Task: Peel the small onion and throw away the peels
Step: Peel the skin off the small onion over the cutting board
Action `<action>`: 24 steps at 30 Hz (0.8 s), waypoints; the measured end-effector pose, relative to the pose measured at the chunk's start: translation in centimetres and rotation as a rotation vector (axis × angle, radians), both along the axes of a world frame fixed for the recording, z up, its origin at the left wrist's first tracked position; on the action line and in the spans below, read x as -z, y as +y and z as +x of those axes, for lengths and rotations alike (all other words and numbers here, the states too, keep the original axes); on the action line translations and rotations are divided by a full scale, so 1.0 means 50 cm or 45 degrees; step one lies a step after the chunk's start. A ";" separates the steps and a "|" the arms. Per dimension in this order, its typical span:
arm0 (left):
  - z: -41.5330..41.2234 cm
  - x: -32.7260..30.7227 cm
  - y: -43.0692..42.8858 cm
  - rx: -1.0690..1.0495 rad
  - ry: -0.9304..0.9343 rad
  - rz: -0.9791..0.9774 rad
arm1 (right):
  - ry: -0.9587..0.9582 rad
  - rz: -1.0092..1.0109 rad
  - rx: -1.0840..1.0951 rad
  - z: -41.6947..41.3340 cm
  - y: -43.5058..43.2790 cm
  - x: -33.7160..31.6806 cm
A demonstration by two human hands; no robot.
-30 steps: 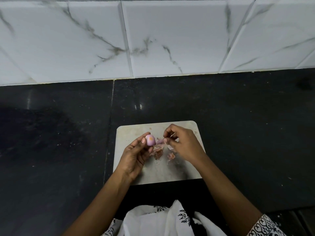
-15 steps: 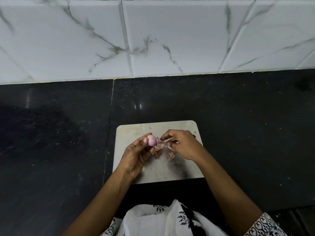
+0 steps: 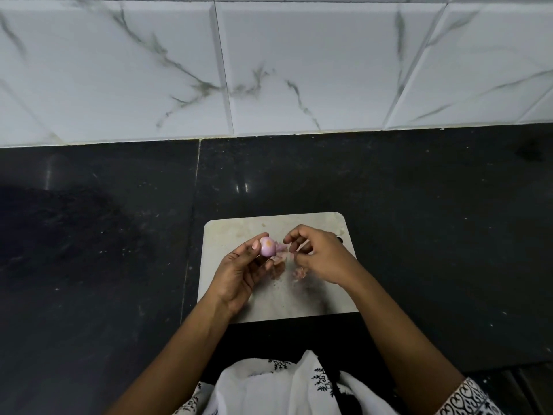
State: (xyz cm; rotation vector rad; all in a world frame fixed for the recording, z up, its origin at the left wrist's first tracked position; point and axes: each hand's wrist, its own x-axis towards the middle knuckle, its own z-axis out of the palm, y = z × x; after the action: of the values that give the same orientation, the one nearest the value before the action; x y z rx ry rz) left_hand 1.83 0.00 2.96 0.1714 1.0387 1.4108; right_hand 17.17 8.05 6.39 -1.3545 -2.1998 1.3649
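Note:
My left hand (image 3: 239,274) pinches the small onion (image 3: 267,246) between thumb and fingertips, a little above the white cutting board (image 3: 239,229). The onion is pink and glossy with a yellowish spot on top, and a loose strip of peel (image 3: 281,250) hangs off its right side. My right hand (image 3: 321,256) hovers just right of the onion with curled fingers. It seems to grip a small knife, of which only a dark handle end (image 3: 339,239) shows behind the hand. Pinkish peel scraps (image 3: 299,274) lie on the board under both hands.
The board lies near the front edge of a black stone counter (image 3: 434,235). A white marble-tiled wall (image 3: 299,70) rises behind the counter. My white printed clothing (image 3: 284,384) fills the bottom of the view.
My right hand has drawn slightly right and away from the onion, and the thin strip seen between its fingers no longer shows. My left hand and the onion stay in place.

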 end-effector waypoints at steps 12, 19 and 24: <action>-0.008 -0.001 0.001 0.027 -0.002 0.017 | 0.906 -0.964 0.601 -0.017 0.008 -0.009; -0.007 -0.005 0.001 0.042 -0.053 -0.006 | 0.708 -0.843 0.567 -0.011 0.018 -0.014; -0.002 -0.006 0.004 0.069 -0.025 -0.017 | 0.240 -0.067 0.086 -0.017 -0.002 -0.010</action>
State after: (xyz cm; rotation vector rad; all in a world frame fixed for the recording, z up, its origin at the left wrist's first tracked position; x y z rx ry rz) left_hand 1.72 0.20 3.28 0.1744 1.0196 1.3540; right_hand 16.33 7.95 6.91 -1.2489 -1.9929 1.4702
